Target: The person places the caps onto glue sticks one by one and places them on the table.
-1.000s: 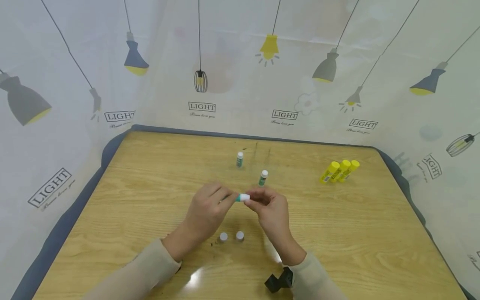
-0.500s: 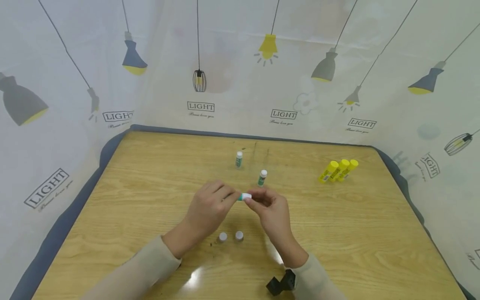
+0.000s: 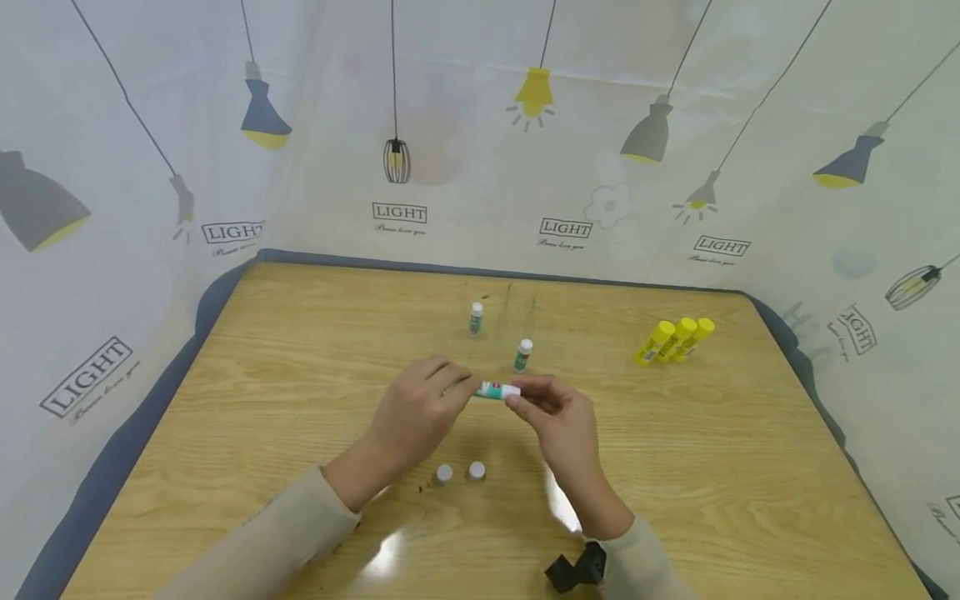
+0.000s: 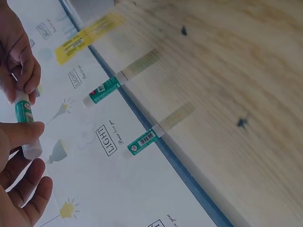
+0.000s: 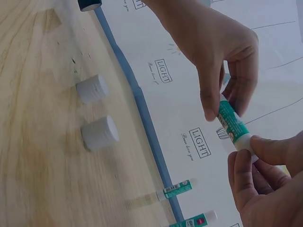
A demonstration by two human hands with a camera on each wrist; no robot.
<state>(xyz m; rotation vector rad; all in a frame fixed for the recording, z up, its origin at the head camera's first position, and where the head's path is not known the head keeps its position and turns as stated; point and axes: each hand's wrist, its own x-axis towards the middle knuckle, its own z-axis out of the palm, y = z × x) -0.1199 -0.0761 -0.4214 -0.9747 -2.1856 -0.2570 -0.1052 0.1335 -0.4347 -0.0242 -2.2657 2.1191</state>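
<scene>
Fingers of your left hand (image 3: 422,406) and right hand (image 3: 564,423) pinch opposite ends of the green-and-white tube (image 3: 493,390), held above the counter (image 3: 300,375). An uneven twist or pull could make it slip free and drop, and a low sweep might knock over the two white caps (image 3: 444,473) nearer you. As for containers, two standing green tubes (image 3: 522,357) and three yellow tubes (image 3: 677,340) look closed; what any of them, or the held tube, contains is hidden from you.

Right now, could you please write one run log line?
left hand: grips one end of green-labelled glue stick | right hand: grips other end | wooden table: two loose white caps
</scene>
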